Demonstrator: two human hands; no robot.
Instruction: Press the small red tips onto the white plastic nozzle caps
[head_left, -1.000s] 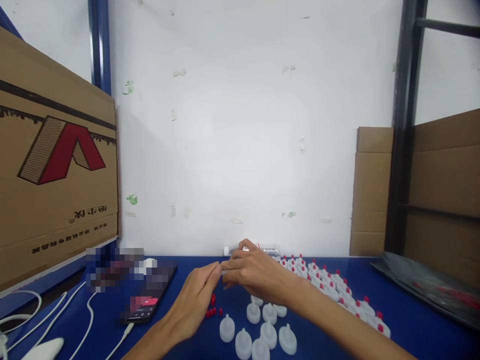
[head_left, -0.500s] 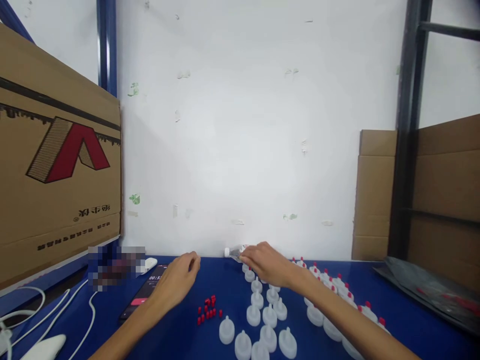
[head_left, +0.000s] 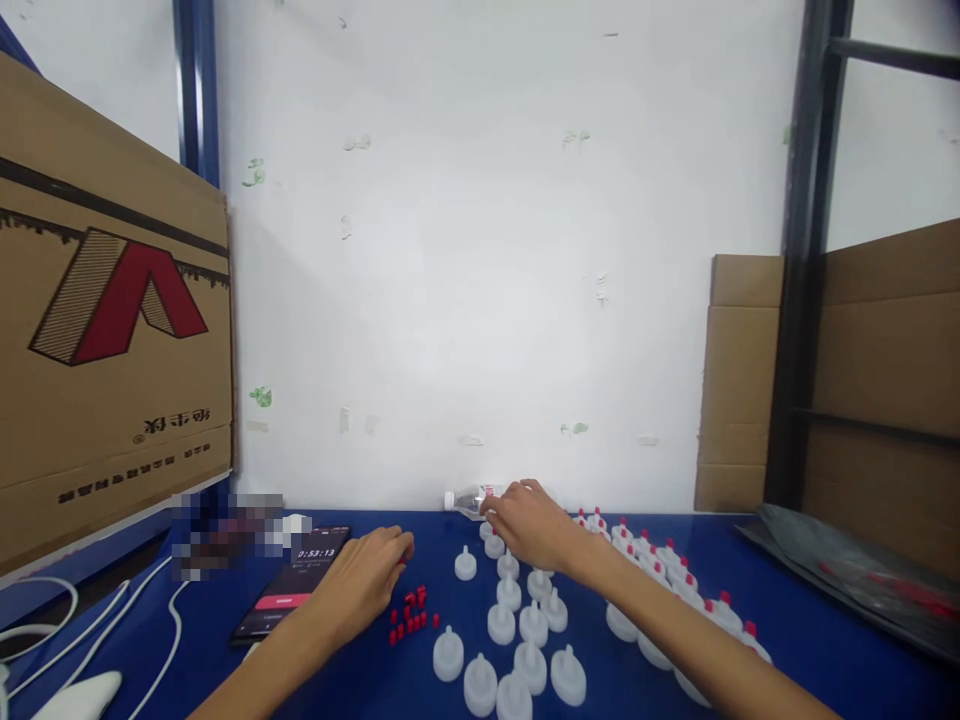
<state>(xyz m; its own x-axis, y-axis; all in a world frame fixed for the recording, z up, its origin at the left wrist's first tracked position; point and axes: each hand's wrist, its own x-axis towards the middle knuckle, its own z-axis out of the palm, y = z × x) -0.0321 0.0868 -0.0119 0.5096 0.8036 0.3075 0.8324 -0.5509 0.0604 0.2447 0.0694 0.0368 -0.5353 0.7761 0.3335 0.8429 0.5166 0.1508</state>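
Observation:
My left hand (head_left: 367, 575) hovers beside the dark phone, its fingers curled together; a hint of red at the fingertips looks like a small red cap (head_left: 403, 562). Just below lies a cluster of loose red caps (head_left: 410, 615) on the blue table. My right hand (head_left: 529, 520) reaches over the far white nozzle-topped bottles, fingers bent and somewhat apart; its fingertips are partly hidden and nothing shows in them. One white bottle (head_left: 465, 565) stands alone between my hands. Several more uncapped white bottles (head_left: 533, 625) stand upright in front of my right hand.
Rows of red-capped white bottles (head_left: 679, 575) stand at the right, partly behind my right forearm. A clear plastic bottle (head_left: 466, 503) lies by the wall. The phone (head_left: 300, 575) and white cables (head_left: 161, 630) are at left. A grey plastic bag (head_left: 817, 560) lies far right.
A white bottle now stands alone between my hands, where none stood before. My left hand has moved slightly right and down. The right hand stays near the far bottles, its fingers lifted a little.

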